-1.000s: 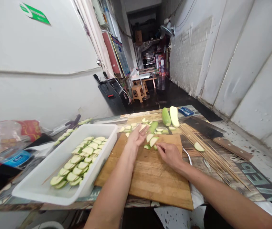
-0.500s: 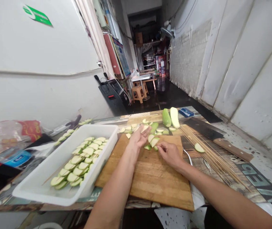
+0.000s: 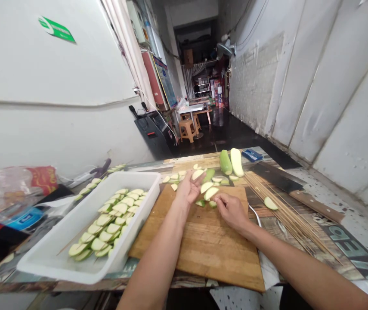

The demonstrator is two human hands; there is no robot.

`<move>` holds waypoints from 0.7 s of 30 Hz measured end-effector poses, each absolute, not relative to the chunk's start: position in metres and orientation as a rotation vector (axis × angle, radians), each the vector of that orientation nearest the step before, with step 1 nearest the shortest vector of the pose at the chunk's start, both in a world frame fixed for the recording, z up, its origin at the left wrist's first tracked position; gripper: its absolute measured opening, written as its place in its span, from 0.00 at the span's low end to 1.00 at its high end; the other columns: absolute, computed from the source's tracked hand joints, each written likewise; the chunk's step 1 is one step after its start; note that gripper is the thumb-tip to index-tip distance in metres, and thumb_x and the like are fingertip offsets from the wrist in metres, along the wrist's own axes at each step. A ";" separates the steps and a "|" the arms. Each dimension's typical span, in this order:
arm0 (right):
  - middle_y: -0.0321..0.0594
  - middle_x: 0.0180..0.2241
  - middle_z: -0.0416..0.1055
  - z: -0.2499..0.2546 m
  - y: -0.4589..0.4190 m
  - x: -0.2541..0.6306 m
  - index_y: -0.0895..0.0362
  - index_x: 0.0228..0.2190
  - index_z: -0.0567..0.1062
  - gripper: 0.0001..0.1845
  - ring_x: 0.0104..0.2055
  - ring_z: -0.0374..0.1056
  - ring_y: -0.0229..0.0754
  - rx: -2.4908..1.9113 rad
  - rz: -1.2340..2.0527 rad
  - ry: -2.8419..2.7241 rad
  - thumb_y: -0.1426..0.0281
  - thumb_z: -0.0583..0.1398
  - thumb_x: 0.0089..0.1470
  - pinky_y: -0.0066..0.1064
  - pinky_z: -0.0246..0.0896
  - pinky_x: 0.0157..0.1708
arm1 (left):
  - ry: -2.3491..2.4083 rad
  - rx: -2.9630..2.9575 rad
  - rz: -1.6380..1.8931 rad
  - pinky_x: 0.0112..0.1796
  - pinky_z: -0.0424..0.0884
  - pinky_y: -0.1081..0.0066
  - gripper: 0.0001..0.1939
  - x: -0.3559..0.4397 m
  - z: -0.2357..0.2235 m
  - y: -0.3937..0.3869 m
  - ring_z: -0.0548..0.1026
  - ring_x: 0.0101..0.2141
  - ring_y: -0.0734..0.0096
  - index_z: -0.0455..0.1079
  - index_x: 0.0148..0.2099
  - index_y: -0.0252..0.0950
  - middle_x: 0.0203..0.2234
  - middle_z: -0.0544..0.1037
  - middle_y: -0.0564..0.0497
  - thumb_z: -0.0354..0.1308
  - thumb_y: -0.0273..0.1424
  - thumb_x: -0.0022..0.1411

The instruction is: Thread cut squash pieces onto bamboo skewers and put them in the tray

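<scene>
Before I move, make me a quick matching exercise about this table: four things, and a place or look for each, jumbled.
1. Cutting board
2. Tub
3. Knife
4. Sticks

A. Dark blade, brown handle
B. Loose bundle with a single slice lying on it
C. Brown wood, below the left hand and right hand
D. White, left of the board, holding rows of slices

Pairs: 1-C, 2-D, 3-A, 4-B
</scene>
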State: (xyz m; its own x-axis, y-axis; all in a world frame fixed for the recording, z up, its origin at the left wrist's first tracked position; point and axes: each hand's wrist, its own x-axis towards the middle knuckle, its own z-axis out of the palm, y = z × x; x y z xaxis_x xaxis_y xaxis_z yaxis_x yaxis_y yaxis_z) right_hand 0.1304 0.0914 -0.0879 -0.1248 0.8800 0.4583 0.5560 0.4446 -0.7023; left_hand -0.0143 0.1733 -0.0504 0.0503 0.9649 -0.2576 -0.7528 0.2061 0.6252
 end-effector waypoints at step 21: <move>0.35 0.20 0.67 -0.088 0.095 0.131 0.58 0.22 0.69 0.13 0.22 0.61 0.36 -1.199 0.528 -1.803 0.73 0.49 0.54 0.24 0.50 0.24 | 0.833 0.348 1.401 0.32 0.75 0.61 0.02 -0.008 -0.048 0.170 0.77 0.32 0.60 0.62 0.33 0.31 0.29 0.76 0.42 0.51 0.21 0.58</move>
